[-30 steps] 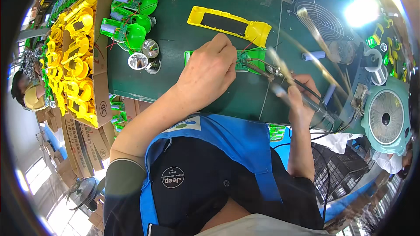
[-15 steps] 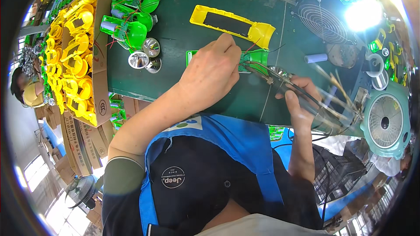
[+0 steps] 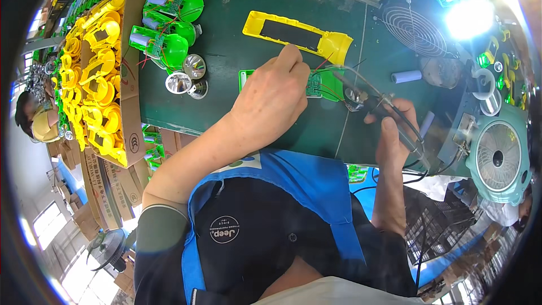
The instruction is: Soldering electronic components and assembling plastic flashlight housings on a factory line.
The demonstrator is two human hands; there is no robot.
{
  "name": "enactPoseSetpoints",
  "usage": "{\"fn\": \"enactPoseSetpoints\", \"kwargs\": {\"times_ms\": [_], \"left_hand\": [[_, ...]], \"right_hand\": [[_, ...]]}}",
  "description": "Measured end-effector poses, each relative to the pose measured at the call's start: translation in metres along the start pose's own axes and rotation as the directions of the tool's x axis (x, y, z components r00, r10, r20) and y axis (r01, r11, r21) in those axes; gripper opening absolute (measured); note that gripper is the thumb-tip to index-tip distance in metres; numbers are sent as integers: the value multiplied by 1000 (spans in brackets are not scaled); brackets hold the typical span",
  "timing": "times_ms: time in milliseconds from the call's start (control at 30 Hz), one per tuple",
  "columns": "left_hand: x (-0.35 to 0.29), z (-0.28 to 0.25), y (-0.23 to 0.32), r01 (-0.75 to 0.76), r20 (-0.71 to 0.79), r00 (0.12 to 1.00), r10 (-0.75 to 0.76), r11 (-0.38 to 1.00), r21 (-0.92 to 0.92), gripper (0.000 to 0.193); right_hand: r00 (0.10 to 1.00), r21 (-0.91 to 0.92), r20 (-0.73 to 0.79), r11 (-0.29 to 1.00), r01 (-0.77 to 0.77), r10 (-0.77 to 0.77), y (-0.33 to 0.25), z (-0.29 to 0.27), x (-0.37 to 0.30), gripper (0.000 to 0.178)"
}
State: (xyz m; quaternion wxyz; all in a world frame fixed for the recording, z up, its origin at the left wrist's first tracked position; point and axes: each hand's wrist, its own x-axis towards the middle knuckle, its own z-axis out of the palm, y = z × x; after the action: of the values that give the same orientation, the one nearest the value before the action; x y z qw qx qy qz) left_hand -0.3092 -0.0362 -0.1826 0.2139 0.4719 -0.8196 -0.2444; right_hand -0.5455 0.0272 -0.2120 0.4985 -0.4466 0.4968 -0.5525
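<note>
My left hand [image 3: 272, 93] is closed in a pinch over a green plastic housing [image 3: 330, 86], covering its middle; whatever lies between the fingertips is hidden. A small green circuit board [image 3: 314, 85] with thin red and dark wires shows in the housing, right beside the fingers. My right hand [image 3: 397, 127] grips a soldering iron [image 3: 389, 112] with a cable and a thin curved metal guide, its front end reaching toward the board. Close to the iron's front is a shiny round reflector [image 3: 354, 97]. Beyond my left hand lies a yellow casing half [image 3: 299, 35] with a dark panel.
At left stands a cardboard box [image 3: 131, 73] full of yellow casings. Beside it are several green housings [image 3: 172, 48] with batteries and three reflectors [image 3: 179, 82]. A round fan grille [image 3: 415, 28], a loose battery cell [image 3: 407, 76] and a teal fan [image 3: 497, 158] stand at right.
The soldering iron has drawn back from the board, slightly right, and its moving cables have settled. My left hand keeps almost the same place over the housing.
</note>
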Motion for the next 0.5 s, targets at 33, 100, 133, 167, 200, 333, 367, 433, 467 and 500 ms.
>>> {"fn": "enactPoseSetpoints", "kwargs": {"times_ms": [33, 100, 133, 167, 200, 333, 367, 433, 467, 500], "left_hand": [[1, 0, 1, 7, -2, 1000, -7, 1000, 5, 16], [1, 0, 2, 14, -5, 1000, -14, 1000, 7, 16], [2, 0, 3, 14, -5, 1000, -14, 1000, 9, 16], [2, 0, 3, 15, -5, 1000, -14, 1000, 11, 16], [1, -1, 2, 13, -6, 1000, -13, 1000, 10, 16], [-2, 1, -1, 15, 15, 1000, -15, 999, 31, 15], [-2, 3, -2, 1, 1, 1000, -1, 999, 36, 15], [-2, 6, -3, 14, 23, 1000, -15, 999, 47, 15], [-1, 6, -2, 7, -8, 1000, -7, 999, 50, 14], [-2, 3, -2, 6, 23, 1000, -8, 999, 52, 14]], "right_hand": [[1000, -17, 3, 1000, 25, -25, -1, 0, 1, 37], [998, -47, 4, 997, 59, -59, -5, 0, 4, 36], [998, -57, -3, 997, 60, -60, -6, 0, 6, 36], [996, -123, -11, 988, 91, -93, -8, 1, 8, 36], [992, -188, -16, 975, 121, -126, -10, 1, 10, 35], [985, -163, -4, 972, 168, -171, -14, 6, 22, 33], [987, -160, 3, 974, 162, -163, -14, 8, 25, 33], [984, -124, 22, 976, 181, -179, -13, 12, 31, 32], [987, -98, 16, 982, 161, -161, -11, 14, 34, 32], [993, -78, 7, 990, 121, -121, -10, 15, 35, 32]]}}
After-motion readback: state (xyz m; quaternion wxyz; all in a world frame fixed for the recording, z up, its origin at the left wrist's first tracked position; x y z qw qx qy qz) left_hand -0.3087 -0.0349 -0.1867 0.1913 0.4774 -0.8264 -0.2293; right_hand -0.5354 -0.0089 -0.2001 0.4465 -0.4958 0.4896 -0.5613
